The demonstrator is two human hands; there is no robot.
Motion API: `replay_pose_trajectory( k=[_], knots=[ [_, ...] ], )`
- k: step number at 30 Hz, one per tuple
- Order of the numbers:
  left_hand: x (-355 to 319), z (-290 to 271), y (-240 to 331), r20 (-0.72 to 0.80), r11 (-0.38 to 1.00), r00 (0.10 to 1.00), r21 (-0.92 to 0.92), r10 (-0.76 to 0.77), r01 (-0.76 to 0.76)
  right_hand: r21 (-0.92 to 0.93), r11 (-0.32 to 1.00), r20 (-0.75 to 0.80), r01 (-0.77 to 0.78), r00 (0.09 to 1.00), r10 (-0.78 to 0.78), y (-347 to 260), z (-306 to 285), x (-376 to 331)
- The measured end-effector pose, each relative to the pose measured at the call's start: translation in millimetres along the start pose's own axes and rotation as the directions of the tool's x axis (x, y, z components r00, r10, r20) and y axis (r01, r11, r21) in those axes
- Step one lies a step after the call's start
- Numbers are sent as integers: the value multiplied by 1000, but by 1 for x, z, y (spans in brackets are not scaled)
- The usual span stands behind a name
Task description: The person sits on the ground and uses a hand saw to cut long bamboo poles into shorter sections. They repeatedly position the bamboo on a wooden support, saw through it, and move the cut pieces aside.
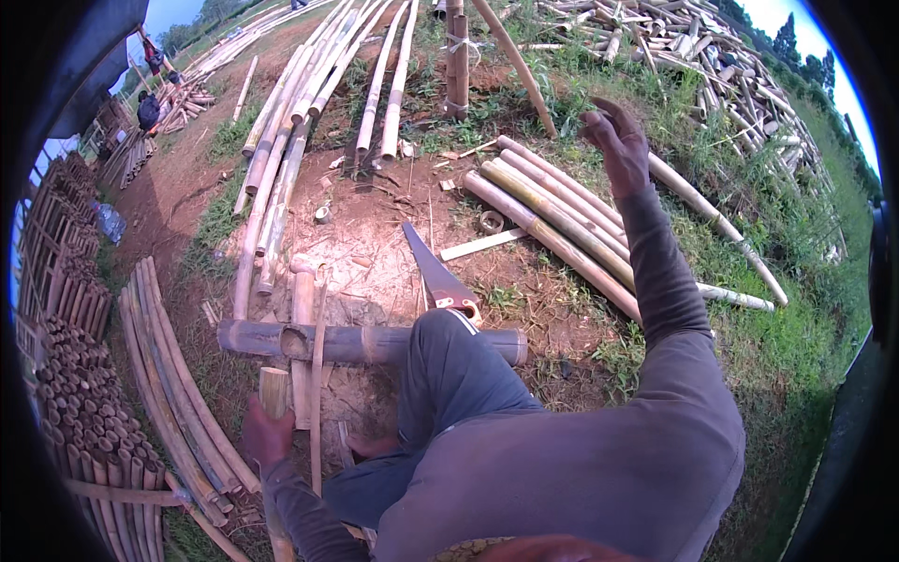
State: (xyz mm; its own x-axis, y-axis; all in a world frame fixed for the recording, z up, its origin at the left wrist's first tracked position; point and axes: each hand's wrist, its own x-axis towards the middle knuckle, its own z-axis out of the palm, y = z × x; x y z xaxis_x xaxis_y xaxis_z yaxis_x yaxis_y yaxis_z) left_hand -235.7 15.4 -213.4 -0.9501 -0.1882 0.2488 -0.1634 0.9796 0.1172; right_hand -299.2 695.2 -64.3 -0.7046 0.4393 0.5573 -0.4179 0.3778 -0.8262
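My left hand is closed around a bamboo pole, whose pale cut end points away from me. Raised at the upper right, my right hand is empty, its fingers curved and apart. A thick dark bamboo log lies crosswise in front of me, with a notch cut near its left end and my bent leg over it. Just beyond the log rests a handsaw, its handle close to my knee. A thin bamboo strip crosses the log beside the notch.
Long bamboo poles stretch away at the far left, and several shorter ones lie at the right. Stacked bamboo lines the left side. A large heap of offcuts fills the far right. An upright post stands ahead.
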Motion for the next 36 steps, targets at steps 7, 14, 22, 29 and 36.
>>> replay_pose_trajectory(
  k=[7,14,22,29,36],
  knots=[
    [-7,-37,91,-82,796,975,-565,206,-216,43,435,993,-899,87,81,21,346,-341],
    [-172,-15,-60,-570,775,530,-394,-628,494,-33,-62,927,-998,-54,372,20,345,-334],
    [-382,106,-178,678,-623,-24,-688,-734,-373,206,208,822,-956,284,494,45,269,-231],
    [-264,101,-87,567,-573,165,-682,-807,-454,397,370,705,-840,537,463,135,166,-171],
    [-188,76,17,643,-765,466,-631,-608,-128,-406,791,-99,-458,883,460,240,78,-80]
  ],
)
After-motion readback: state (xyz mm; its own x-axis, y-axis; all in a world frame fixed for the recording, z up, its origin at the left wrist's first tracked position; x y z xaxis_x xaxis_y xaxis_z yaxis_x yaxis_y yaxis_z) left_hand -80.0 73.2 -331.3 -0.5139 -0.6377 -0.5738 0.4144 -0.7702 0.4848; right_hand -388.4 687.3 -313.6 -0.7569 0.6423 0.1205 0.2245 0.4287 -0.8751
